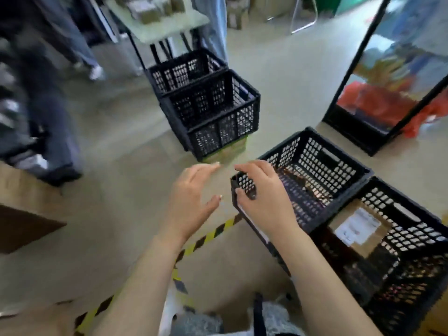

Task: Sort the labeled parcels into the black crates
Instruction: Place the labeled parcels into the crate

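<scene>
Pale, smooth flooring (121,226), crossed by a strip of yellow-and-black hazard tape (211,235), serves as the work surface. One brown cardboard parcel with a white label (356,226) is seen lying flat, label upward, inside the nearest black lattice crate (412,229) at the near right, presumably so that it can still be read.

Close against that crate, slightly farther and to the left, a second black perforated plastic crate (322,166) is grasped by the right hand (264,195). The fingers are curled over the rim at its near-left corner and the thumb is set on the outer wall. The crate is judged to be being squared up beside its neighbour to receive parcels. Whether the white strip beneath the palm is a label or a flat parcel cannot be told.

The left hand (191,192) is held spread and unloaded just left of that corner, touching nothing, probably ready to steady the crate.

Farther off at centre, a third black crate (218,110) is raised on a cardboard box (230,151), with a fourth black crate (184,69) behind it. Beyond these, a pale folding table (169,27) stacked with brown parcels is seen. A black-framed glass cabinet (351,132) stands at the far right.
</scene>
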A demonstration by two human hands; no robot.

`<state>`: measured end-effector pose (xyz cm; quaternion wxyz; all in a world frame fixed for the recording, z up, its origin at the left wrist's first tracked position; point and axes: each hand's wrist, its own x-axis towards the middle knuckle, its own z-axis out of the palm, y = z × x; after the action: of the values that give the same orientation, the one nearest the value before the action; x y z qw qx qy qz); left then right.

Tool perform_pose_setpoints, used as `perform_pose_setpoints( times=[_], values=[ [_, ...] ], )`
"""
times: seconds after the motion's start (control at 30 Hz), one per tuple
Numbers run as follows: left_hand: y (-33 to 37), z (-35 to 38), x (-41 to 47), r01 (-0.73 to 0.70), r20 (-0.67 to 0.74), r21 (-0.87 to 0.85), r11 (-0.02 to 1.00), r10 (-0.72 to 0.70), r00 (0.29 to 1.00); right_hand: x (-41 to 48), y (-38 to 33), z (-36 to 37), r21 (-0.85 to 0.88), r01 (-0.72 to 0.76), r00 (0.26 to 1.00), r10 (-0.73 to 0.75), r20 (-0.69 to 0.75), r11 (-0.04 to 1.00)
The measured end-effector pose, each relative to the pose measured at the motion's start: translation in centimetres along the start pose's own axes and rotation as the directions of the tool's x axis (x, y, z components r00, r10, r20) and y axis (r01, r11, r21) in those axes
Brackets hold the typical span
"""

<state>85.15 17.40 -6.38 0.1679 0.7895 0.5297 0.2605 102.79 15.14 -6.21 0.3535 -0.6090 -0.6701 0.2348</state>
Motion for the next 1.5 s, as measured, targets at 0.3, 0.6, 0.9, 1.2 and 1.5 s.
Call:
perform_pose_setpoints(
  times=[0.3, 0.6, 0.9, 1.2, 1.5],
  values=[
    [-16.9, -22.5, -14.3, 0.371, -0.400, 0.163, 0.914, -0.282, 0.872, 2.5, -23.6, 20.5, 0.155, 0.359, 0.887, -0.388, 0.249, 0.920],
    [-25.7, -32.9, -28.0, 0.710, -0.653, 0.012, 0.704, -0.532, 0.538, 1.6, -39.4, 36.8, 0.335, 0.565, 0.572, -0.650, 0.500, 0.754],
    [-35.6, -38.6, -33.1, 0.859, -0.740, -0.199, 0.472, -0.647, 0.183, 3.4, -50.2, 52.6, 0.569, 0.586, 0.237, -0.794, 0.560, 0.576],
    [-44.5, -44.3, -33.2, 0.901, -0.804, -0.322, 0.292, -0.587, -0.097, 7.9, -59.2, 64.5, 0.667, 0.575, 0.035, -0.829, 0.559, 0.474],
    [-52.2, -49.4, -36.1, 0.893, -0.767, -0.381, 0.241, -0.621, -0.160, 8.2, -65.1, 73.2, 0.671, 0.555, 0.010, -0.810, 0.586, 0.492]
  ],
)
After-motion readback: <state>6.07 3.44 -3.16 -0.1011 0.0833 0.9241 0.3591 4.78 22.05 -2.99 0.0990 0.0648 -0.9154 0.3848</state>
